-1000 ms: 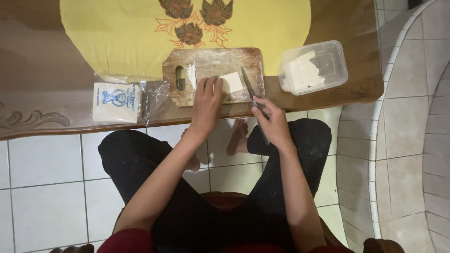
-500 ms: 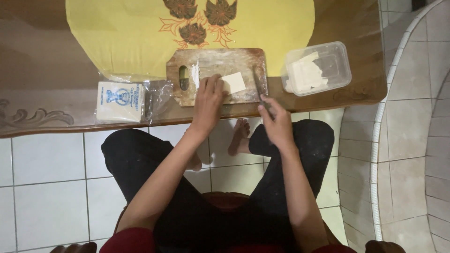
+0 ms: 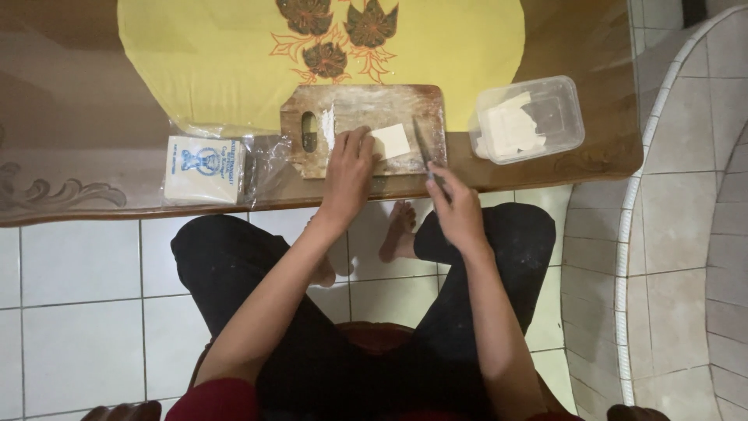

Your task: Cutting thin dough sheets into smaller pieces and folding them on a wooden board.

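A pale square slice (image 3: 390,141) is held flat on the wooden cutting board (image 3: 389,101) by the spread fingers of the left hand (image 3: 347,173), at the slice's nine o'clock. A knife (image 3: 425,153) is gripped by the closed right hand (image 3: 459,209), its blade at the slice's three o'clock. A clear tub (image 3: 562,117) of pale pieces sits at the board's three o'clock, a wrapped packet (image 3: 205,169) at eight o'clock.

Brown wooden table (image 3: 93,101) above white tiled floor (image 3: 78,312)
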